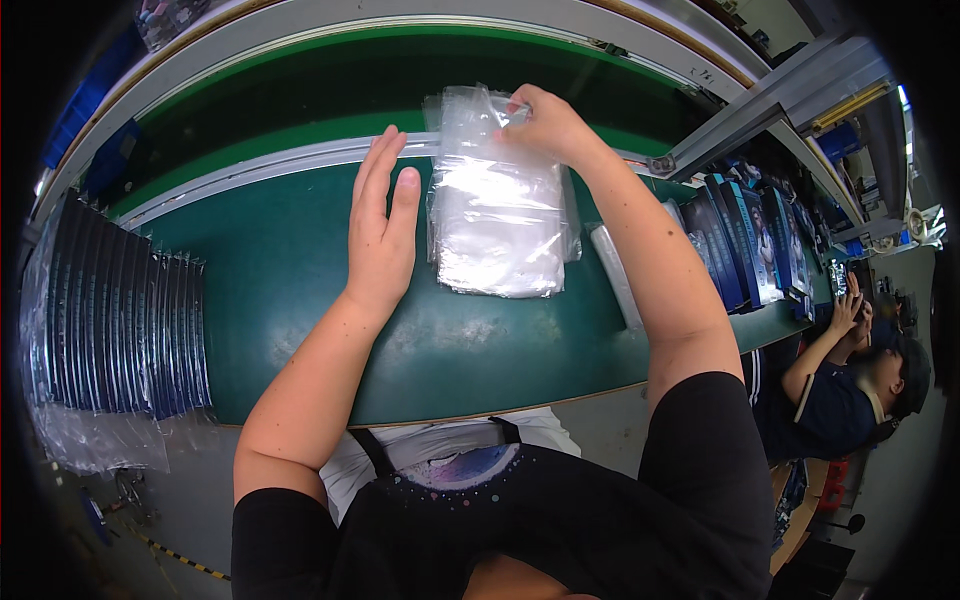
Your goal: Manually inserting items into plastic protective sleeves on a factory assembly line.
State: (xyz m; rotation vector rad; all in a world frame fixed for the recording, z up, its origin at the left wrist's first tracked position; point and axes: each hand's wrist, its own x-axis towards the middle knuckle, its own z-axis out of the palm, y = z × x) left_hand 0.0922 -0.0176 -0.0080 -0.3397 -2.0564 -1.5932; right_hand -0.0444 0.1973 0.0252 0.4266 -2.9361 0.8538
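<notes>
A stack of clear plastic bags (500, 225) lies on the dark green table, its far end resting over the metal rail. My right hand (550, 125) is at the far right corner of the stack, thumb and fingers curled in on the edge of a plastic bag. To the left of the bags, my left hand (382, 235) is raised with its fingers stretched out and its thumb apart. It holds nothing and does not touch the stack.
Flat dark packages in clear wrap (130, 310) stand in a row at the left. More dark blue boxes (745, 245) stand at the right, beside a narrow clear-wrapped item (615, 275). Beyond the metal rail (270, 172) runs a green conveyor belt (330, 75). A co-worker (840, 380) is at the right.
</notes>
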